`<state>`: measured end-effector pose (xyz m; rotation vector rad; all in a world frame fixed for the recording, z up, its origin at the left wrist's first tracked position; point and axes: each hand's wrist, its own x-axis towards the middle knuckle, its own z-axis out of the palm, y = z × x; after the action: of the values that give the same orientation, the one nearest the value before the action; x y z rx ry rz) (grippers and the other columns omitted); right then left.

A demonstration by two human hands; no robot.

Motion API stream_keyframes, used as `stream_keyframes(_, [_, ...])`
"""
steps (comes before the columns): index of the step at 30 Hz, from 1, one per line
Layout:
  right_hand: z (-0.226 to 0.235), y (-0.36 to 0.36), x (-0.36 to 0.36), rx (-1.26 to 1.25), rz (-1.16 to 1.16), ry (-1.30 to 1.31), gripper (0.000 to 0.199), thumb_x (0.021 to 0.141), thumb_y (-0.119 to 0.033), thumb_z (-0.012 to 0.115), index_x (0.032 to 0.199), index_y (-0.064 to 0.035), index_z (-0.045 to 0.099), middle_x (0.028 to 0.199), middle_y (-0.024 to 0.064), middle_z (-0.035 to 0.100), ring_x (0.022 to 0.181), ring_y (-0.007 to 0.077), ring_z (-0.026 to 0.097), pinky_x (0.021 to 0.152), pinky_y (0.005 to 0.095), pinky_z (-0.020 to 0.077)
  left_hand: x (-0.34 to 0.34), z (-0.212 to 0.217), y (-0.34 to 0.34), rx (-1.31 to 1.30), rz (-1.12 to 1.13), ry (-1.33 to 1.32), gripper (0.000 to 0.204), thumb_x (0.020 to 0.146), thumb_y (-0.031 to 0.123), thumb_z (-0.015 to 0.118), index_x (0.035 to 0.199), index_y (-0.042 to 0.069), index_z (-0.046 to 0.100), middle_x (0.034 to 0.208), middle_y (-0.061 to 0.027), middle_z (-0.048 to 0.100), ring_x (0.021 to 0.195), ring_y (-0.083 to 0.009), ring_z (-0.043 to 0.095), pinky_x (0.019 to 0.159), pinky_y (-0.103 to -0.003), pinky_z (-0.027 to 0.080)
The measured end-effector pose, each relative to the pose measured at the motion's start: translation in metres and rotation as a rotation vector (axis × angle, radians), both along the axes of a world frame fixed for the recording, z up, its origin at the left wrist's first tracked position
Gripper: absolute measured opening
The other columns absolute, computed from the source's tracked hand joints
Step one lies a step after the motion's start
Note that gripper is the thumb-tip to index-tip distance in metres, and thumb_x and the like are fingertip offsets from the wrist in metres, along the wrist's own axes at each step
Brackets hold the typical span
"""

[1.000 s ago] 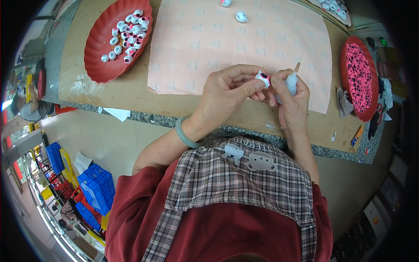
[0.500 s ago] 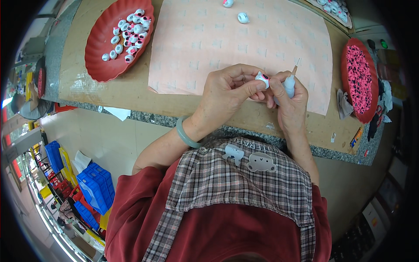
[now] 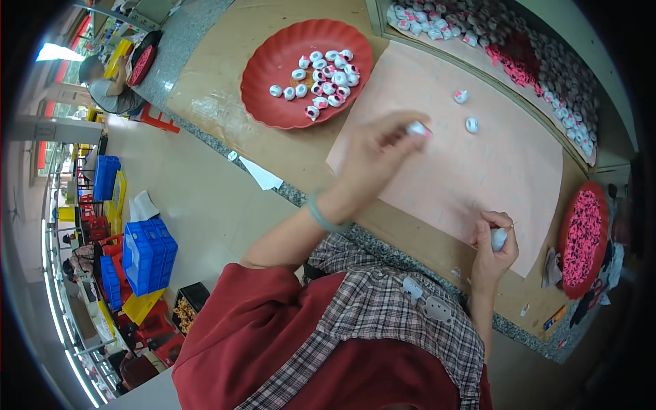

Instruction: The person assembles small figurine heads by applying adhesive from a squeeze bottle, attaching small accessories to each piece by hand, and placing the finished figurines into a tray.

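Note:
Raised over the pink paper sheet [image 3: 403, 188], my left hand [image 3: 376, 154] pinches a small white-and-pink piece [image 3: 418, 128]; both are blurred by motion. My right hand [image 3: 490, 254] is closed around a small pale squeeze bottle [image 3: 499, 238] with a thin needle tip, low over the sheet's near right part. Two small pieces lie on the sheet beyond my left hand: one white and pink [image 3: 461, 97], the other mostly white [image 3: 472, 125]. To the left, a red scalloped dish [image 3: 263, 113] holds several more white pieces with pink and dark parts.
At the right stands a red tray [image 3: 604, 205] heaped with small pink-and-black parts. A shelf [image 3: 403, 35] behind the sheet holds many more pieces. An orange cutter [image 3: 555, 317] lies near the front right edge. Blue crates [image 3: 147, 256] stand on the floor; another person [image 3: 113, 89] sits far left.
My left hand has parted from the right, carrying the white-and-pink piece away toward the red dish. The right hand keeps the bottle. The whole view has turned, bringing the back shelf into sight.

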<state>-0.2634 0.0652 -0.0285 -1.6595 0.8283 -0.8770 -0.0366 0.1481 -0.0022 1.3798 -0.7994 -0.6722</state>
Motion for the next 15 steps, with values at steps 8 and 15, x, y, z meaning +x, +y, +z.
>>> stream_keyframes(8, [0.005, -0.002, 0.011, -0.064, 0.123, 0.050, 0.006, 0.083, 0.001, 0.063, 0.087, 0.0017, 0.059, 0.073, 0.0023, 0.053, 0.058, 0.0065, 0.048, 0.050, 0.0185, 0.0374, 0.104, 0.009, 0.015, 0.211, 0.354, -1.249, 0.026, 0.076, 0.002, 0.064, 0.103, 0.003, 0.063, 0.097, -0.0125, 0.065, 0.087, -0.0281, 0.061, 0.081, -0.037, 0.049])
stream_keyframes(15, [0.004, -0.002, 0.009, -0.070, 0.114, 0.050, 0.007, 0.082, 0.000, 0.064, 0.087, 0.0022, 0.059, 0.072, 0.0025, 0.053, 0.058, 0.0066, 0.049, 0.050, 0.0190, 0.0381, 0.027, -0.008, -0.063, -0.014, -0.032, -1.139, 0.024, 0.077, 0.003, 0.062, 0.100, 0.002, 0.062, 0.111, -0.0133, 0.059, 0.099, -0.0315, 0.057, 0.083, -0.038, 0.048])
